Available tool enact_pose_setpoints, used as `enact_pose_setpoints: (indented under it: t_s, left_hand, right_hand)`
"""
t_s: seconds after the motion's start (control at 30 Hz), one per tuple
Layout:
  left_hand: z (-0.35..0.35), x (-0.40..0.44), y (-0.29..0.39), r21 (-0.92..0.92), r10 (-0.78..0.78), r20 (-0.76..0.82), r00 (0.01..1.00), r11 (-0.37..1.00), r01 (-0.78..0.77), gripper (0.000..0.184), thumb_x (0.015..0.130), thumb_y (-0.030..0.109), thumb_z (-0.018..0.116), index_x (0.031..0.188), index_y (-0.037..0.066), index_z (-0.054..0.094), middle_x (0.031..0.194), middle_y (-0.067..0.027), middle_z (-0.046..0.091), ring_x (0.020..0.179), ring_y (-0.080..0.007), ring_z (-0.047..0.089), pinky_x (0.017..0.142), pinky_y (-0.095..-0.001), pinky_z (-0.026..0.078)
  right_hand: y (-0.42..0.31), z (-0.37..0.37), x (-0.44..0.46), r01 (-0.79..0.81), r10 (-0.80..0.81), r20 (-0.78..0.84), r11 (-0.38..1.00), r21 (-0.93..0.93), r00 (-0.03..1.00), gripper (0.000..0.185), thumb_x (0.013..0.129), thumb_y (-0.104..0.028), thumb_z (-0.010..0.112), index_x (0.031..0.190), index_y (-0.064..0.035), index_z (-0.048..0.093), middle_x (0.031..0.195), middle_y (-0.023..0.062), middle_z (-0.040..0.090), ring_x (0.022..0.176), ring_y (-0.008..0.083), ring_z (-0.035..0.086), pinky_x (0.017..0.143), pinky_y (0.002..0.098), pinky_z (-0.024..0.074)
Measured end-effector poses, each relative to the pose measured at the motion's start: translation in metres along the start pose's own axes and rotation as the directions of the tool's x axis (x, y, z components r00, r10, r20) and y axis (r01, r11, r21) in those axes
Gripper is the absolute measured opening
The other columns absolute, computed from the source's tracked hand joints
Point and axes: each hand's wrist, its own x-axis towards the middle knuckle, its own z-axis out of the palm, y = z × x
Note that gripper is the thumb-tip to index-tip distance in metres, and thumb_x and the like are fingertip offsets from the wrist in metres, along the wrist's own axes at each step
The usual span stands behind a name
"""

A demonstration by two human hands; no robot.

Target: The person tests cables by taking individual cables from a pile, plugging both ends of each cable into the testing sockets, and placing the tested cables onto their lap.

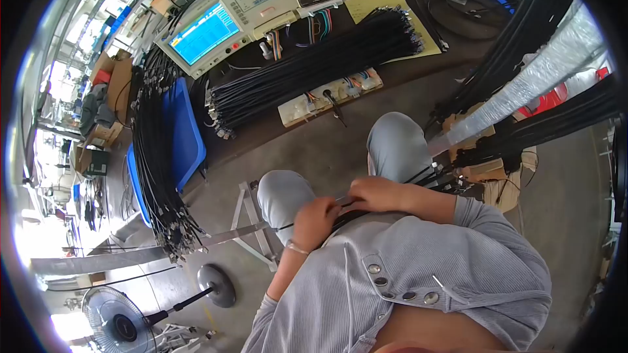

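Thin black cables (286,227) lie across my lap, with ends showing beyond both hands. My left hand (317,219) is closed, its fingers curled on the cables over my left thigh. Close beside it, my right hand (374,194) is closed as well, fingers bent down on the same cables near my right knee. The fingertips are partly hidden, so exactly how many cables each hand grips cannot be made out. More black cable ends with small pale connectors (433,168) stick out by my right forearm.
Ahead, a bench bears a tester with a blue screen (204,33), a long black cable bundle (314,68) and a connector board (330,96). Left are a blue tray (190,132) with draped cables and a fan (124,323). Right are a plastic-wrapped bundle (536,85) and cardboard (500,193).
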Motion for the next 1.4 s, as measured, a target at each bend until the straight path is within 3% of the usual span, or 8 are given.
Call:
enact_pose_setpoints:
  t_s: [0.3,0.37,0.47,0.6,0.67,0.77,0.87,1.4]
  left_hand:
    - [-0.167,-0.080,-0.026,-0.305,-0.174,-0.060,0.983,0.941,0.148,0.015,0.077,0.005,0.064,0.092,0.002,0.065,0.073,-0.0008,0.058,0.060,-0.0065,0.052,0.053,-0.0224,0.041]
    - [-0.160,-0.075,-0.044,-0.895,0.180,-0.433,0.883,-0.206,-0.396,0.020,0.078,0.013,0.069,0.096,0.005,0.061,0.086,0.0010,0.060,0.073,-0.0056,0.052,0.063,-0.0245,0.043]
    - [-0.143,-0.058,-0.043,-0.624,-0.062,-0.705,0.706,-0.419,-0.660,0.018,0.085,0.017,0.062,0.099,0.007,0.056,0.088,-0.0014,0.058,0.072,-0.0088,0.051,0.063,-0.0261,0.044]
    - [-0.113,0.006,-0.008,-0.589,-0.378,-0.808,0.452,0.494,-0.640,0.016,0.093,0.017,0.051,0.101,0.004,0.055,0.080,-0.0050,0.057,0.066,-0.0120,0.051,0.057,-0.0244,0.041]
    - [-0.095,0.033,0.008,-0.638,-0.369,-0.735,0.570,0.662,-0.394,0.016,0.091,0.017,0.051,0.094,0.002,0.056,0.069,-0.0039,0.054,0.059,-0.0113,0.050,0.053,-0.0224,0.038]
    - [-0.063,0.076,0.032,-0.618,-0.273,-0.378,0.885,0.786,-0.021,0.019,0.090,0.015,0.052,0.081,0.000,0.060,0.056,-0.0010,0.048,0.048,-0.0090,0.043,0.045,-0.0223,0.032]
    - [-0.037,0.112,0.033,-0.763,-0.297,-0.144,0.944,0.640,0.086,0.024,0.090,0.018,0.052,0.077,-0.001,0.060,0.055,0.0004,0.048,0.046,-0.0076,0.041,0.043,-0.0221,0.031]
    - [-0.028,0.151,0.041,-0.973,-0.580,-0.004,0.815,0.191,0.131,0.016,0.089,0.020,0.057,0.089,0.005,0.062,0.066,0.0015,0.058,0.054,-0.0092,0.053,0.047,-0.0191,0.042]
  right_hand:
    - [0.039,-0.066,-0.087,-0.232,0.182,0.143,0.770,0.594,0.973,0.022,0.086,-0.014,0.059,0.104,-0.0011,0.062,0.079,0.0008,0.061,0.074,0.0097,0.056,0.072,0.0238,0.0454]
    - [0.046,-0.064,-0.100,-0.308,0.246,0.185,0.727,0.614,0.951,0.022,0.086,-0.011,0.058,0.105,-0.0007,0.061,0.077,0.0007,0.060,0.072,0.0092,0.056,0.070,0.0230,0.0454]
    - [0.048,-0.058,-0.109,-0.123,0.504,-0.213,0.553,0.824,0.837,0.018,0.085,-0.008,0.058,0.101,-0.0007,0.062,0.075,0.0022,0.059,0.068,0.0081,0.055,0.064,0.0204,0.0445]
    - [0.052,-0.062,-0.083,0.548,0.516,-0.546,0.167,0.819,0.659,0.014,0.087,-0.009,0.056,0.097,-0.0019,0.062,0.077,0.0022,0.059,0.066,0.0067,0.053,0.060,0.0196,0.0436]
    - [0.034,-0.078,-0.058,0.684,0.639,-0.697,0.350,0.640,0.325,0.014,0.087,-0.011,0.056,0.097,-0.0028,0.062,0.077,0.0023,0.060,0.061,0.0056,0.050,0.054,0.0185,0.0400]
    - [0.021,-0.097,-0.039,0.252,0.400,-0.819,0.813,0.524,0.413,0.015,0.087,-0.014,0.058,0.097,-0.0027,0.062,0.075,0.0025,0.061,0.057,0.0045,0.047,0.050,0.0181,0.0369]
    - [0.018,-0.100,-0.011,0.139,0.435,-0.615,0.733,0.666,0.658,0.015,0.088,-0.015,0.058,0.095,-0.0025,0.062,0.073,0.0020,0.061,0.055,0.0042,0.046,0.049,0.0172,0.0360]
    - [0.043,-0.099,0.021,0.342,0.666,-0.572,0.458,0.820,0.479,0.018,0.082,-0.022,0.063,0.082,-0.0045,0.063,0.067,0.0026,0.061,0.052,0.0043,0.045,0.045,0.0188,0.0296]
